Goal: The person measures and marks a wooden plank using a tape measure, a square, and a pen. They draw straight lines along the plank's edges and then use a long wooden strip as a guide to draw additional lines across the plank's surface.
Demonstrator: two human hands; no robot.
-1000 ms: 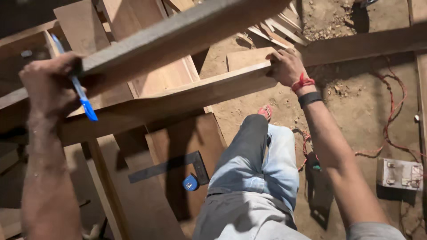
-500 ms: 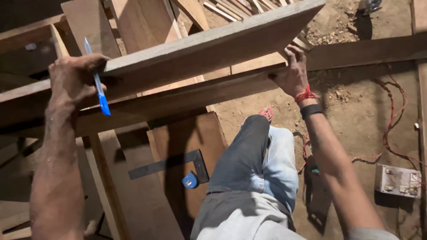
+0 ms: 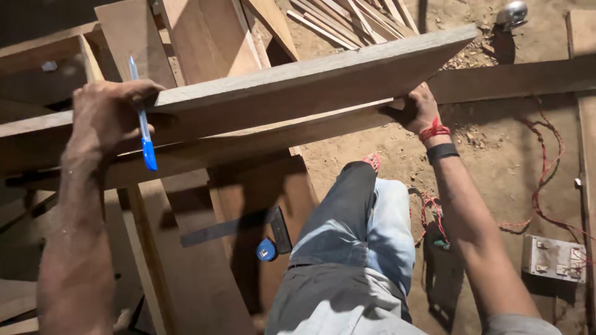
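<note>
- since the earlier frames, the wooden plank (image 3: 298,87) has come up higher and tilted, its far end now raised toward the top right; both hands have risen with it.
- head view: the left hand (image 3: 108,115) is clamped over the plank's near edge, and it also pinches a blue pen (image 3: 144,127) against the wood, tip pointing down.
- head view: the right hand (image 3: 416,110) grips the plank's lower edge from beneath, fingers curled under; a red thread and a black band sit on that wrist.
- the plank hangs in the air above a second long board (image 3: 509,77) and the person's raised knee (image 3: 366,205).
- risk, as i judge it: the left grip is shared with the pen, so the hold looks weaker; the plank could twist and slip out.
- if it drops, it would likely land on the knee, or on the metal try square (image 3: 236,226) and blue tape measure (image 3: 267,250) lying on the boards below.
- a red cord (image 3: 546,167) trails on the dirt near the foot and could snag a step.
</note>
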